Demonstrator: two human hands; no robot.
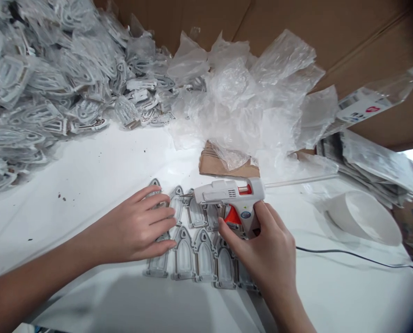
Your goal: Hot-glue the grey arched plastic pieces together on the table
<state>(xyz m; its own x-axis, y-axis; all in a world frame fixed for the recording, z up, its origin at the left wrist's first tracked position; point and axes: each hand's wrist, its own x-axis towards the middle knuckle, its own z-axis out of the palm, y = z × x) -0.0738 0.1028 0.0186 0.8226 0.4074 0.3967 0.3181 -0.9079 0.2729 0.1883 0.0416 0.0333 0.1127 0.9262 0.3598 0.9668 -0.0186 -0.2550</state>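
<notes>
My right hand (267, 252) grips a white glue gun (229, 194) by its handle, a finger by the orange trigger. The nozzle points left, just above a grey arch-shaped plastic piece. Two rows of several grey arch-shaped pieces (196, 254) lie flat on the white table (98, 175). My left hand (140, 226) rests flat on the leftmost pieces, fingers stretched out and holding them down. A clear glue stick juts from the back of the gun toward the right.
A big heap of bagged grey parts (46, 78) fills the far left. Crumpled clear plastic bags (248, 97) and a scrap of cardboard (216, 164) lie behind the gun. A white bowl (364, 217) and stacked packets (376, 162) sit right. A black cord (348, 256) runs right.
</notes>
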